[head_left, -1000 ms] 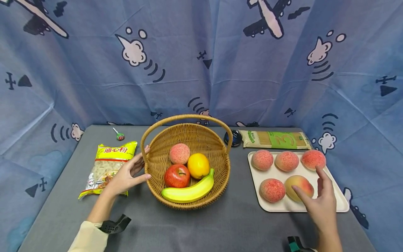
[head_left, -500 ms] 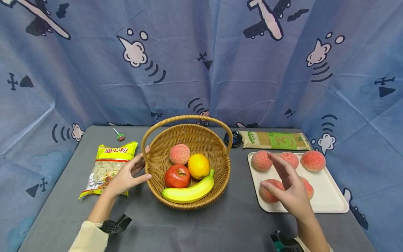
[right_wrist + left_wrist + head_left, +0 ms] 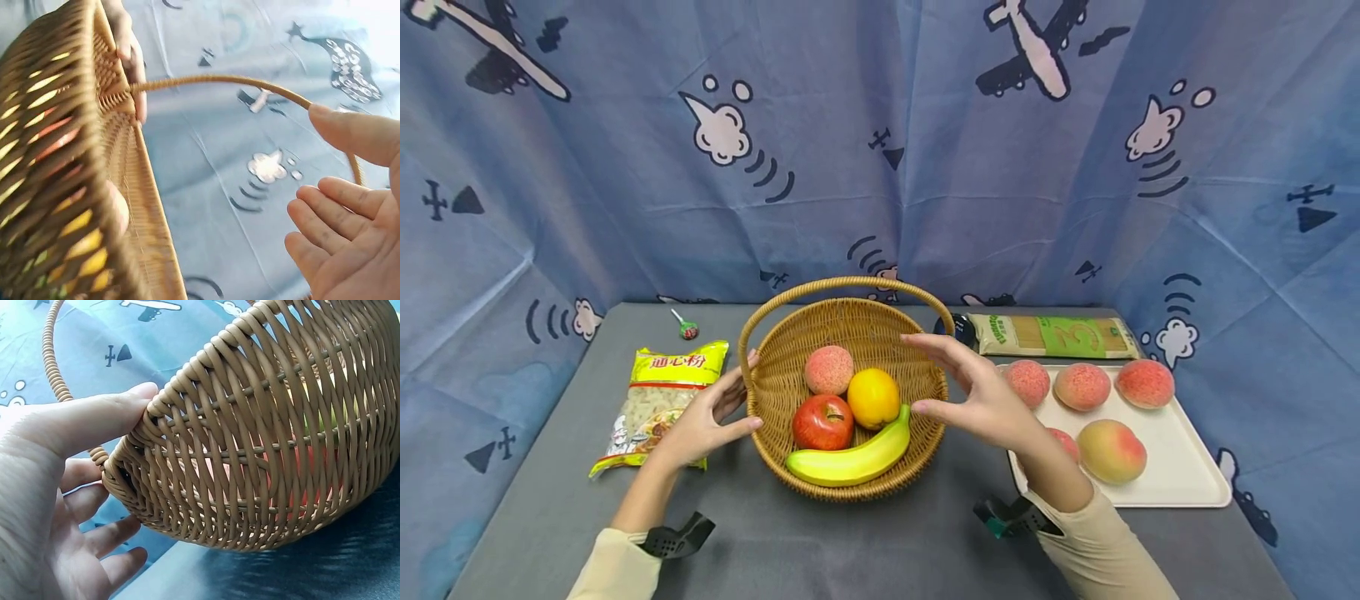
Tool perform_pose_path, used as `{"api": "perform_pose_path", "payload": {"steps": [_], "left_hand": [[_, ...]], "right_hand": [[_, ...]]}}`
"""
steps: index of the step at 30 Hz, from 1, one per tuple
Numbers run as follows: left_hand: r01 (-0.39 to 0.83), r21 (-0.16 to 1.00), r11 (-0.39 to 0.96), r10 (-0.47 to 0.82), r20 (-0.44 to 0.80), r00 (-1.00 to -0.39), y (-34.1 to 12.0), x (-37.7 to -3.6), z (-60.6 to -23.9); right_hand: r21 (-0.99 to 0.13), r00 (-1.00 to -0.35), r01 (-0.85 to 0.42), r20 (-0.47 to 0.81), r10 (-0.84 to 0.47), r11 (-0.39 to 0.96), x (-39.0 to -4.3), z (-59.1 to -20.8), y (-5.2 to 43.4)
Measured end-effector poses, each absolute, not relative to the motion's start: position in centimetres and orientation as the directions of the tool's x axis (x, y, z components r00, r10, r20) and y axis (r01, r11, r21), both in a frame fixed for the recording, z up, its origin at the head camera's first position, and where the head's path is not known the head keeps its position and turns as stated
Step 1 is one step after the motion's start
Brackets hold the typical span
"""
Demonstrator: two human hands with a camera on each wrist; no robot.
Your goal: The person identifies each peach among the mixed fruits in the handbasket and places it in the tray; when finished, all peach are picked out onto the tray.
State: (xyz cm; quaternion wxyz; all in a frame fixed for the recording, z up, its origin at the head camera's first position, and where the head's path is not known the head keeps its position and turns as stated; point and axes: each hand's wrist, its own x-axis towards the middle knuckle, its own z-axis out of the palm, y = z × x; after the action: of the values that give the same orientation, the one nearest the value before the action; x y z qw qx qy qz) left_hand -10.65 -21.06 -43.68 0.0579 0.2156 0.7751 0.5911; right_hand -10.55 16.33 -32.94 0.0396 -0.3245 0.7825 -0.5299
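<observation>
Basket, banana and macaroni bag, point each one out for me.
basket (image 3: 850, 487), head view, front rim.
banana (image 3: 850, 460), head view, middle of its curve.
macaroni bag (image 3: 679, 363), head view, yellow top label.

Both forearms wear cream long sleeves (image 3: 1093, 554); 1 black clip-shaped wrist mount (image 3: 673, 537) left, 1 black-and-teal wrist mount (image 3: 1011, 517) right.

A staged recording set rather than a lived-in room — a blue cartoon-airplane cloth (image 3: 880, 142) hangs as backdrop across the whole upper frame and wraps both sides, enclosing a grey-covered table (image 3: 880, 542) laid with groceries and fruit — props, neatly arranged.
</observation>
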Motion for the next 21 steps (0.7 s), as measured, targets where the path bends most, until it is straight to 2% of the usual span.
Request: {"api": "perform_pose_path", "payload": {"steps": [7,11,15,21], "left_hand": [[0.275,0.941,0.199,0.409,0.175,-0.896,-21.3,-10.3,-43.9],[0.261,0.941,0.214,0.394,0.161,-0.905,-21.3,-10.3,-43.7],[0.246,0.941,0.233,0.383,0.144,-0.913,-21.2,-10.2,-43.5],[0.255,0.94,0.226,0.396,0.151,-0.906,-20.8,-10.6,-43.4]], "right_hand": [[-0.854,-0.721,-0.469,0.222,-0.657,0.226,-14.1,-32.0,11.8],[-0.868,-0.711,-0.429,0.156,-0.686,0.248,-16.5,-31.8,9.5],[-0.882,-0.712,-0.371,0.069,-0.699,0.291,-18.7,-32.8,7.8],[-0.907,-0.677,-0.254,-0.082,-0.732,0.336,-21.4,-35.6,6.8]]}}
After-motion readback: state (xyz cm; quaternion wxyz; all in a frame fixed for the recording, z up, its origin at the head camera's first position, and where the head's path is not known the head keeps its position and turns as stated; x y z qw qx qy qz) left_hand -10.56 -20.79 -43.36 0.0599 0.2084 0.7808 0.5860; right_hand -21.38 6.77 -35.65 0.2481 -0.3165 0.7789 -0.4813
